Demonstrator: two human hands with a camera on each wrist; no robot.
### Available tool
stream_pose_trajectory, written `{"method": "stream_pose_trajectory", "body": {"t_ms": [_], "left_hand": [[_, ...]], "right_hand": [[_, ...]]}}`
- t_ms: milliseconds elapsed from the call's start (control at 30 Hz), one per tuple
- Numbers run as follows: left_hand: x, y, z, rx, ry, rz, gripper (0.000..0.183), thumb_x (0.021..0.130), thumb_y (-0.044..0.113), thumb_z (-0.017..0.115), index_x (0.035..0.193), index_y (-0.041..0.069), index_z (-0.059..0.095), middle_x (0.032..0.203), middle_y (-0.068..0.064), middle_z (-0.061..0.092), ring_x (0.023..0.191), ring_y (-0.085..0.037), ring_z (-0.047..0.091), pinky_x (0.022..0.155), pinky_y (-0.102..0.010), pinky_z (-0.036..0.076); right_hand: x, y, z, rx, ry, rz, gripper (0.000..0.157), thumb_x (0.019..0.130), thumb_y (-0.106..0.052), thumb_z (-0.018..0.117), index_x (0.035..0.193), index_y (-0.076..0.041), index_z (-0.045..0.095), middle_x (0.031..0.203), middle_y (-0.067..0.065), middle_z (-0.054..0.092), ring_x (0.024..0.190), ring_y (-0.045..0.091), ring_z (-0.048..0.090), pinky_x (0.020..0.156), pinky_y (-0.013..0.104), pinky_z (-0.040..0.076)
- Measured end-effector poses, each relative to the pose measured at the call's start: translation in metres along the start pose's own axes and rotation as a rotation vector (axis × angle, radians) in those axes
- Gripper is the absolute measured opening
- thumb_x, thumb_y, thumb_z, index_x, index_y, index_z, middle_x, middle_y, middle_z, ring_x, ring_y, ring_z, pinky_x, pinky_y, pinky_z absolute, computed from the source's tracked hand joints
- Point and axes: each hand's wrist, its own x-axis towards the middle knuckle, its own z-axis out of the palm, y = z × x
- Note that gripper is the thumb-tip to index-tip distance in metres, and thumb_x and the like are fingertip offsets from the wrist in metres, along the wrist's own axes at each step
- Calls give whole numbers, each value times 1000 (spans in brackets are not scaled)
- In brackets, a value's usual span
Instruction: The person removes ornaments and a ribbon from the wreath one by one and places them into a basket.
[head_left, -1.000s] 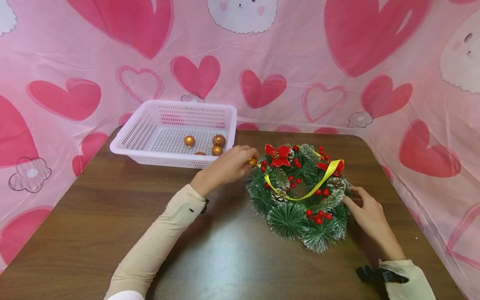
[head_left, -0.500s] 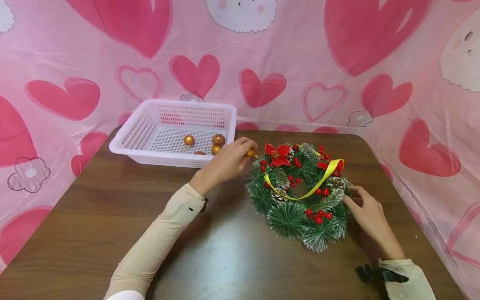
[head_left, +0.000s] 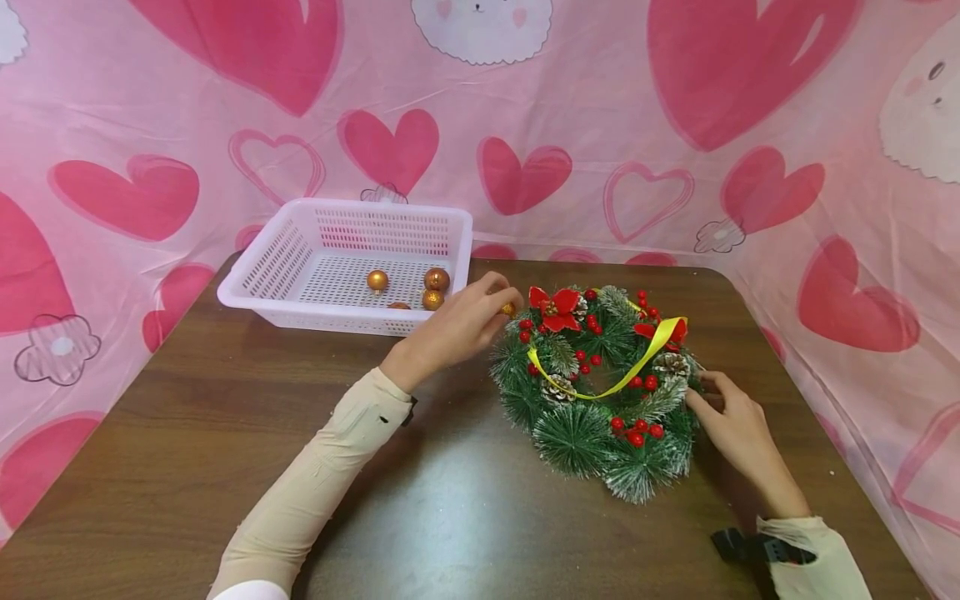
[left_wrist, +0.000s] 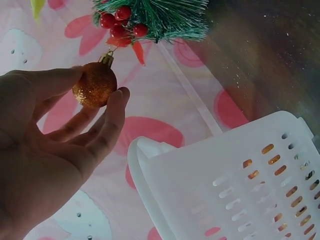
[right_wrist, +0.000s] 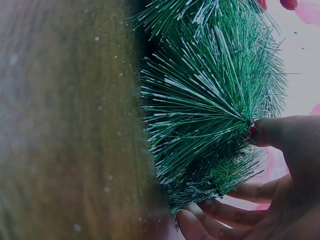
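Observation:
Between thumb and fingertips, my left hand (head_left: 457, 327) pinches a glittery gold bauble (left_wrist: 95, 85). The bauble's small metal cap and hook point toward the wreath's upper left edge, with a small gap showing in the left wrist view. The green wreath (head_left: 573, 437) lies on the table, dressed with red berries, pine cones, red poinsettia flowers (head_left: 555, 309) and a looped yellow ribbon (head_left: 637, 371). At the wreath's right side, my right hand (head_left: 738, 429) grips its outer branches, thumb on top and fingers low beside the table, as the right wrist view shows.
A white perforated plastic basket (head_left: 258, 296) stands at the back left of the brown wooden table (head_left: 420, 500). Several gold and copper baubles (head_left: 377, 280) lie inside it. Behind the table hangs a pink cloth (head_left: 592, 92) printed with hearts.
My left hand shifts slightly left, then back right with the bauble, turning so its fingers cover more of it. The right hand and the wreath stay put.

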Motion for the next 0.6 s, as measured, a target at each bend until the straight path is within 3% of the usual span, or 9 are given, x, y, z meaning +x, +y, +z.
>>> {"method": "stream_pose_trajectory", "body": {"t_ms": [333, 600], "left_hand": [[2, 2, 5, -66, -27, 2, 22, 94, -3, 60, 113, 6, 62, 119, -6, 53, 90, -14, 61, 78, -25, 53], [2, 2, 7, -86, 38, 38, 25, 94, -3, 61, 117, 6, 62, 120, -7, 53, 89, -15, 60, 79, -25, 52]], "right_hand": [[0, 1, 0, -1, -4, 5, 52, 102, -33, 50, 137, 6, 47, 124, 37, 57, 110, 51, 59, 86, 63, 47], [0, 1, 0, 3, -6, -1, 53, 102, -34, 51, 137, 6, 47, 123, 37, 58, 109, 51, 59, 85, 63, 48]]}}
